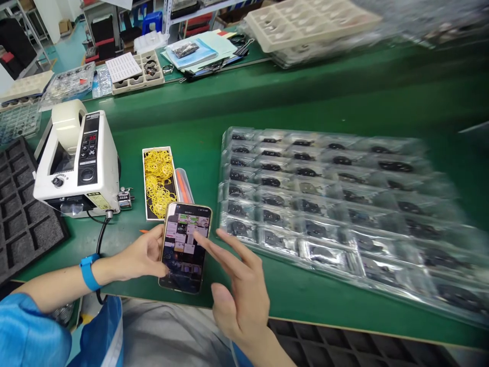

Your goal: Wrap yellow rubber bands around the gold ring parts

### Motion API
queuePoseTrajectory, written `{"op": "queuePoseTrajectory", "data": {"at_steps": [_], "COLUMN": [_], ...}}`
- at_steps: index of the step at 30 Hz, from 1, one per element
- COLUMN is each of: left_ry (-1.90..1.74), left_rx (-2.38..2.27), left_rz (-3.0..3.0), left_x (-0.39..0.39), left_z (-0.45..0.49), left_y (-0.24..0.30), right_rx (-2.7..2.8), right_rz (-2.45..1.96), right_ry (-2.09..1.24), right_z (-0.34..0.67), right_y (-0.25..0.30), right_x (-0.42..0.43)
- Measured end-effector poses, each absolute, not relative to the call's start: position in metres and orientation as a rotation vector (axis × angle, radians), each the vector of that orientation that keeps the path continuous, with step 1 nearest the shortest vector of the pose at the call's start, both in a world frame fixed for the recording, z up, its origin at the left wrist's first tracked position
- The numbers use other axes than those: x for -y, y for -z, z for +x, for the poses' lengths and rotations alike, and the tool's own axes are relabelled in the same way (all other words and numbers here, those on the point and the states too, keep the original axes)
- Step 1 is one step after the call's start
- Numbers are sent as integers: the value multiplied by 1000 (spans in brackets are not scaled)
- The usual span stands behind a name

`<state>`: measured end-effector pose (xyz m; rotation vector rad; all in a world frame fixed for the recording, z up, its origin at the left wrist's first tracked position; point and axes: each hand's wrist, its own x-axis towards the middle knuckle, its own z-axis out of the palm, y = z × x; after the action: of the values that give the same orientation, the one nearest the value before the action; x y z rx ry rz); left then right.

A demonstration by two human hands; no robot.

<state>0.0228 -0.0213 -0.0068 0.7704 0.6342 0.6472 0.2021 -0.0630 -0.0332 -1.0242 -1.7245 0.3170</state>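
Gripped along its left edge by left hand (143, 255), phone (185, 247) lies screen-up at near edge of green table (183, 127), long axis running near-to-far, top toward box of yellow rubber bands (158, 181). Right hand (239, 285) open, forefinger on screen.

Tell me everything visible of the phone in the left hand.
The phone is a slim slab with a gold-looking rim and glass front. Its screen is lit, showing a grid of small tiles, unreadable. It is tilted over the near edge of the green table, gripped along its left side by the left hand; the right hand puts its forefinger to the screen.
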Motion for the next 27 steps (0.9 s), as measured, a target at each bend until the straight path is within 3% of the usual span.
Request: {"op": "queuePoseTrajectory", "data": {"at_steps": [7,27], "left_ry": [-695,-678], "left_rx": [-620,-685], "left_rz": [744,708], "left_x": [17,17], "left_z": [22,22], "left_y": [-4,-11], "right_rx": [1753,1978], "right_rz": [-847,-735], "right_ry": [-160,-207], "right_z": [216,199], "right_y": [48,39], "right_x": [83,85]}}
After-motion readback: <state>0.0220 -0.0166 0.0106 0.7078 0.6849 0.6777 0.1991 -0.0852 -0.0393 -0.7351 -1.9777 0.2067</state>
